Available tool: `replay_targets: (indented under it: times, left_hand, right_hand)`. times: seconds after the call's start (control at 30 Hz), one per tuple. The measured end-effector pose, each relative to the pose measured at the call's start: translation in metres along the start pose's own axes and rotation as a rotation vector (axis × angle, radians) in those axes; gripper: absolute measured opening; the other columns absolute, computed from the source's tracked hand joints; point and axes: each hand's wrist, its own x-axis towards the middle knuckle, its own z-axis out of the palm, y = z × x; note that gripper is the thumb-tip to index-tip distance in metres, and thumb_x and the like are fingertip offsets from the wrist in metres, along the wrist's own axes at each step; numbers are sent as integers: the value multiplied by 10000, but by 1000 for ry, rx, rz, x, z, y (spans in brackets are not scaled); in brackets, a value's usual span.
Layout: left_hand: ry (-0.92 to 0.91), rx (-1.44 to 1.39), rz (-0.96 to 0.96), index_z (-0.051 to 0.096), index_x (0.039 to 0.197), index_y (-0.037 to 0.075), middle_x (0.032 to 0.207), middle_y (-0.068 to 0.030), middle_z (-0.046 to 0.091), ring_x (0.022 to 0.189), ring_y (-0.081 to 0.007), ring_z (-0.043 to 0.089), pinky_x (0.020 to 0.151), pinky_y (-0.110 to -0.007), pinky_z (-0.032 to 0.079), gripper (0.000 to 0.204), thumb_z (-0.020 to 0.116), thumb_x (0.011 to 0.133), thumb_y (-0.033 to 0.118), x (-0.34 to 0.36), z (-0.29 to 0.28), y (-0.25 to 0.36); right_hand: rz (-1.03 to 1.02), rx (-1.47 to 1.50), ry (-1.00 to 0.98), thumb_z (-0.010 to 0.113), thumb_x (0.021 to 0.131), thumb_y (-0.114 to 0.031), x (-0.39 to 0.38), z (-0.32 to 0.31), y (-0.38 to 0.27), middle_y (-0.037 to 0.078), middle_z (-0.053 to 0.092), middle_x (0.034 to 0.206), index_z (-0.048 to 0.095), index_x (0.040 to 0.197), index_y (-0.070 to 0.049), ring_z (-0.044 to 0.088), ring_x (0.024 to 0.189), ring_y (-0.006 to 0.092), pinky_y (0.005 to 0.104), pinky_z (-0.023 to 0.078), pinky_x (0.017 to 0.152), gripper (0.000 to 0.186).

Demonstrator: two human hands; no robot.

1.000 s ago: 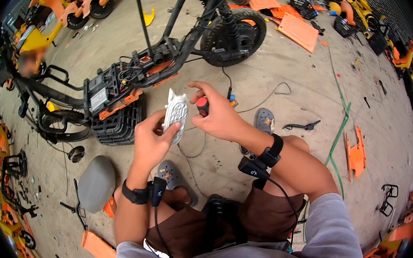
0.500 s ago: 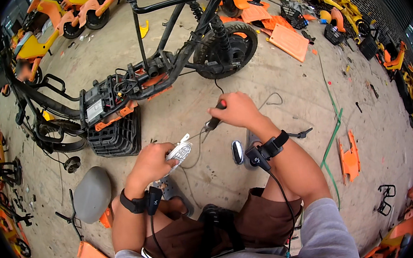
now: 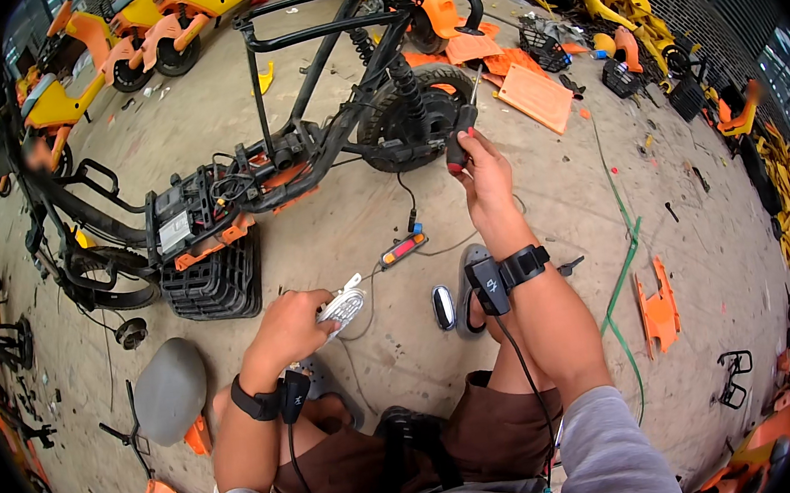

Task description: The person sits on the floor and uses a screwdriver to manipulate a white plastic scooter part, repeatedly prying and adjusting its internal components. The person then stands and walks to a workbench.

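My left hand (image 3: pixel 293 325) is closed on a silvery, ribbed lamp-like piece (image 3: pixel 345 310) with a white rim and a small tab. Its exact kind is unclear. Raised near the rear wheel (image 3: pixel 382 126), my right hand (image 3: pixel 487 179) grips a screwdriver (image 3: pixel 458 148) by its black and red handle, the shaft pointing up and away. A small red, yellow and orange light-like piece (image 3: pixel 405 247) lies on the floor between the hands, joined to cables. A shiny oval piece (image 3: pixel 444 306) rests beside my right shoe.
A stripped black scooter frame (image 3: pixel 315 159) stands ahead, with a black crate (image 3: pixel 213 283) by it. A grey seat (image 3: pixel 171 390) lies at left. Orange panels (image 3: pixel 538 98), a green strap (image 3: pixel 622 274) and an orange bracket (image 3: pixel 657 305) are at right. Yellow scooters (image 3: pixel 67 102) line the back left.
My right hand has moved up and right with the screwdriver, whose shaft now points up instead of down. The coloured light-like piece has come into view below it. My left hand keeps its hold.
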Motion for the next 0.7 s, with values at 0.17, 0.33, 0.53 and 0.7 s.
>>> replay_targets:
  times: [0.17,0.33,0.53,0.7]
  left_hand:
    - [6,2,-1,700,984,49,786,-203,661,749,-383,637,665,-433,485,300,765,717,171,-1,-1,1]
    - [-9,-2,-1,700,1024,69,792,-203,664,766,-388,634,697,-449,489,309,745,732,161,0,-2,4]
    - [-16,-8,-4,699,1046,78,795,-204,666,773,-391,632,712,-458,491,319,732,739,157,-1,-3,6]
    - [7,-13,-1,700,1024,69,791,-205,663,766,-392,632,698,-450,488,309,743,731,156,-2,-4,5]
  right_hand:
    - [-75,-74,-12,717,859,-224,-7,12,-3,16,653,1046,511,1311,-13,602,877,94,277,467,753,540]
    - [-112,-59,-29,723,858,-209,-7,19,0,41,651,1149,490,1327,-13,610,938,99,267,466,779,559]
    - [-105,4,-60,713,866,-162,-7,23,0,55,642,1183,462,1341,-5,617,981,114,281,472,797,560]
    - [-103,54,-79,692,879,-127,-4,22,6,64,634,1203,448,1351,-15,616,1012,132,299,470,831,543]
